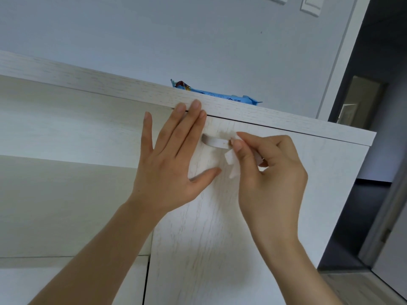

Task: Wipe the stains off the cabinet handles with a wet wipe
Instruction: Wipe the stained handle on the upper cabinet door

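forearms: both bare, coming up from the bottom edge toward the cabinet front
left hand (169, 164): flat against the cabinet door (220, 216), fingers straight and spread, grasping nothing; fingertips reach the gap under the cabinet top (132, 89), thumb splayed out to the right, below the handle
right hand (271, 170): fingers curled, pinching the wet wipe (231, 164) between thumb and index; fingertips at the right end of the handle
wet wipe: small white folded piece, a loose end hanging down below the right thumb, held just at the handle's right end; rest of it hidden inside the hand
cabinet handle (214, 142): pale bar, mounted horizontally near the upper edge of the door, between the two hands; left end just beside the left hand's fingers, right end covered by the right fingertips
stain: brownish smudge on the door just above the handle, small brown mark at the handle's right end
cabinet door: whitewashed wood grain, closed, dark seam line along its top
wipes pack (214, 94): blue soft pack lying flat on the cabinet top, behind the front edge, above the handle
wall (198, 36): plain pale, white switch plates at the upper right
doorway (374, 106): dark opening at the far right
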